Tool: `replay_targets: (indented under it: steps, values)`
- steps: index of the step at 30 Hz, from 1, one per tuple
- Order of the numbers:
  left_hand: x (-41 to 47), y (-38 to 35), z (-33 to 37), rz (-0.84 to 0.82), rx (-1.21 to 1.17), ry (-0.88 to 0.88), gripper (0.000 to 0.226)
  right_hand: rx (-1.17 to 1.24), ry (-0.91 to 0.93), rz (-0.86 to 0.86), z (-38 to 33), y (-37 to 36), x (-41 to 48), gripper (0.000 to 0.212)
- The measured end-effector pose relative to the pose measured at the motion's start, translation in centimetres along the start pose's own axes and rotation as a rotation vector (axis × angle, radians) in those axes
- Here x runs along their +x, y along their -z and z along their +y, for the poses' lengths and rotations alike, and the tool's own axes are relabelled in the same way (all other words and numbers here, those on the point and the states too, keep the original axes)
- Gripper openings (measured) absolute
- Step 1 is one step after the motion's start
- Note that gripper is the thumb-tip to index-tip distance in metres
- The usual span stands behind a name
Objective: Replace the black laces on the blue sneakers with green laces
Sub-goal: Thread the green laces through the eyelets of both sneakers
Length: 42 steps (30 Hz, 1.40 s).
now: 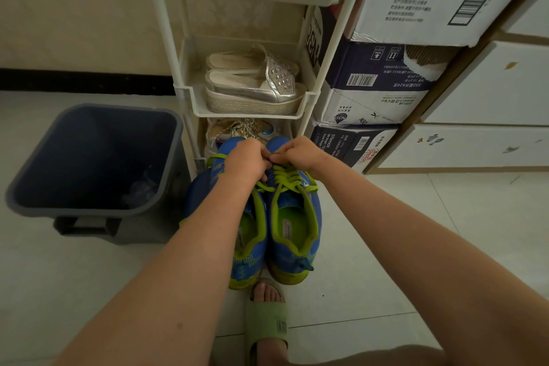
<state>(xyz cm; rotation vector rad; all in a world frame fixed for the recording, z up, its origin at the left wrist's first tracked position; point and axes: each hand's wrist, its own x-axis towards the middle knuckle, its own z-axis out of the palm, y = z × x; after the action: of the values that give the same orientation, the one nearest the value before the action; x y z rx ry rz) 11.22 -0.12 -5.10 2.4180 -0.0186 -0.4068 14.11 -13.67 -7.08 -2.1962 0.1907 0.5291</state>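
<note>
Two blue sneakers with lime-green lining stand side by side on the floor, toes pointing away from me. The right sneaker (297, 217) carries green laces (286, 177) crossed over its tongue. The left sneaker (249, 246) is partly hidden under my left forearm; a green lace strand (215, 156) lies across its toe. My left hand (246, 157) and my right hand (297, 153) meet over the right sneaker's toe end, fingers curled, pinching the lace there. No black lace is visible.
A dark blue bin (92, 157) stands to the left. A white shoe rack (249, 104) right behind the sneakers holds silver platform shoes (255, 86). Stacked cartons (371, 83) and white drawers (481, 89) fill the right. My foot in a green slipper (267, 324) is near.
</note>
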Motion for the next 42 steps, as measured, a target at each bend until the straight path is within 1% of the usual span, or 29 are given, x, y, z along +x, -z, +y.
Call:
replay_targets:
  steps: [1, 2, 5, 7, 9, 13, 16, 17, 18, 19, 21, 24, 28, 32, 33, 37, 40, 42]
  values:
    - [0.0, 0.0, 0.1, 0.010, 0.017, -0.006, 0.019, -0.002, 0.006, -0.004, 0.1, 0.1, 0.1, 0.019]
    - [0.0, 0.0, 0.2, 0.020, 0.032, -0.008, 0.019, 0.008, 0.005, -0.006, 0.3, 0.0, 0.1, 0.019]
    - [-0.1, 0.1, 0.5, 0.037, 0.073, -0.019, 0.018, 0.083, -0.005, -0.020, 0.3, 0.1, -0.2, 0.003]
    - [-0.1, 0.1, 0.4, 0.039, 0.089, -0.023, 0.017, 0.118, -0.013, -0.026, 0.3, 0.1, -0.3, 0.010]
    - [-0.1, 0.1, 0.4, 0.040, 0.078, -0.027, 0.016, 0.134, -0.013, -0.022, 0.2, 0.1, -0.5, 0.011]
    - [-0.2, 0.1, 0.3, 0.042, 0.062, -0.038, 0.017, 0.207, -0.002, -0.029, 0.3, 0.2, -0.9, 0.021]
    - [-0.3, 0.0, 0.2, 0.053, 0.065, -0.045, 0.017, 0.164, 0.041, -0.015, 0.2, 0.3, -0.9, 0.011]
    - [-0.3, -0.1, 0.2, 0.061, 0.064, -0.050, 0.018, 0.139, 0.056, 0.017, 0.3, 0.5, -0.8, 0.014]
    - [-0.4, -0.2, 0.1, 0.072, 0.060, -0.056, 0.018, 0.169, 0.058, 0.046, 0.4, 1.1, -0.9, 0.022]
    - [-0.5, -0.3, 0.0, 0.082, 0.055, -0.063, 0.019, 0.251, 0.050, 0.065, 0.5, 1.7, -1.2, 0.029]
    - [-0.5, -0.5, -0.1, 0.093, 0.055, -0.076, 0.018, 0.351, 0.019, 0.057, 1.5, 3.3, -1.8, 0.031]
    - [-0.6, -0.7, -0.4, 0.113, 0.047, -0.097, 0.015, 0.320, -0.016, -0.008, 3.5, 4.2, -2.5, 0.029]
    - [-0.5, -0.8, -0.4, 0.121, 0.023, -0.097, 0.012, 0.342, 0.006, -0.018, 4.2, 3.6, -2.5, 0.024]
    - [-0.2, -0.9, -0.5, 0.103, -0.016, -0.078, 0.005, 0.259, 0.034, -0.035, 3.6, 3.0, -2.5, 0.006]
    - [-0.1, -0.9, -0.5, 0.095, -0.022, -0.073, 0.005, 0.243, 0.040, -0.036, 3.5, 2.9, -2.5, 0.005]
    - [0.1, -1.0, -0.4, 0.087, -0.013, -0.048, 0.008, 0.127, 0.093, -0.054, 3.0, 3.0, -2.6, 0.012]
    - [0.4, -1.0, 0.0, 0.019, 0.052, -0.011, 0.005, 0.092, 0.109, -0.031, 2.5, 2.7, -2.3, 0.015]
    - [0.6, -1.1, 0.3, -0.025, 0.115, 0.001, 0.016, 0.058, 0.118, -0.006, 2.1, 2.3, -2.1, 0.020]
